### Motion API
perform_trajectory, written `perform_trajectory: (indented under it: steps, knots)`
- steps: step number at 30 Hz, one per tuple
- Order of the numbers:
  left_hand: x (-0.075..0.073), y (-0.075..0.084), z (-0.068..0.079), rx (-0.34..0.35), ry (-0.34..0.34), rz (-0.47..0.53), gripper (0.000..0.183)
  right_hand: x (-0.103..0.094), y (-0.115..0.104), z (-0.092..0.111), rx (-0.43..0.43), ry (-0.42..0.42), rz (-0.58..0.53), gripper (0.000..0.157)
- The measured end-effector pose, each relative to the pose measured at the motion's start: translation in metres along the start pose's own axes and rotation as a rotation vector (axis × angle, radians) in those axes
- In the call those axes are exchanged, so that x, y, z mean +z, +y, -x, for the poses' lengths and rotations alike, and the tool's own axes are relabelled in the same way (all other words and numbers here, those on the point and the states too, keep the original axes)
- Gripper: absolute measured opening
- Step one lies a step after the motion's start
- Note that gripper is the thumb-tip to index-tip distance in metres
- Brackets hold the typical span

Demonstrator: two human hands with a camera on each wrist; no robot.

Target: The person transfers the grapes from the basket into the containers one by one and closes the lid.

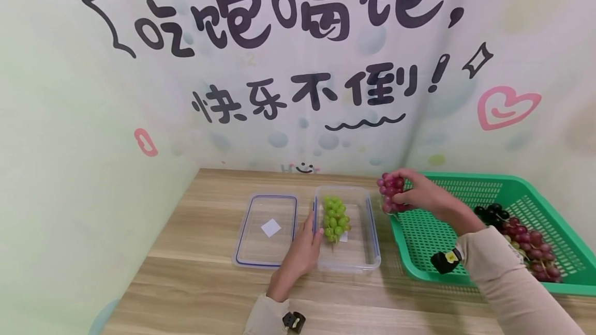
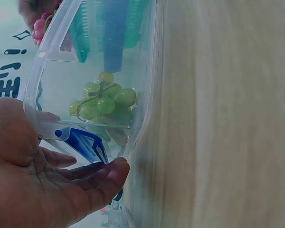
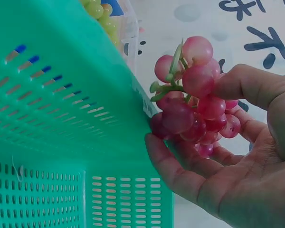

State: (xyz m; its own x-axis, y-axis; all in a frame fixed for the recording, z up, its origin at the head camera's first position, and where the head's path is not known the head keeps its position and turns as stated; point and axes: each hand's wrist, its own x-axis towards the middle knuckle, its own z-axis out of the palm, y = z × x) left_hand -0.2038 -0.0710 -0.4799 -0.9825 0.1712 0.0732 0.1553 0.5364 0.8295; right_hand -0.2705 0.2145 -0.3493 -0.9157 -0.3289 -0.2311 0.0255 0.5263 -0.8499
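My right hand (image 1: pixel 421 193) holds a bunch of red grapes (image 1: pixel 391 190) above the left rim of a green basket (image 1: pixel 405 260). In the right wrist view, thumb and fingers are around the red grapes (image 3: pixel 194 109), with the green stem showing. My left hand (image 1: pixel 304 247) grips the left side of a clear plastic container (image 1: pixel 360 262), thumb at the rim and fingers outside by the blue-edged latch flap (image 2: pixel 85 145). Inside the container lies a bunch of green grapes (image 1: pixel 334 218).
Left of the container, a clear lid with a blue seal (image 1: pixel 265 203) lies on the wooden table (image 1: pixel 186 283). In the basket's right part are black grapes (image 1: pixel 491 214) and more red grapes (image 1: pixel 535 249). A printed wall covering (image 1: pixel 326 143) stands behind the table.
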Motion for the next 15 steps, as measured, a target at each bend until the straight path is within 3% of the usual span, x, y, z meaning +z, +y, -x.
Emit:
perform_trajectory:
  steps: [15]
  knots:
    - [0.001, 0.0, 0.001, -0.002, 0.016, -0.018, 0.055, 0.02, -0.014, -0.009, -0.051, -0.065, -0.035, 0.052]
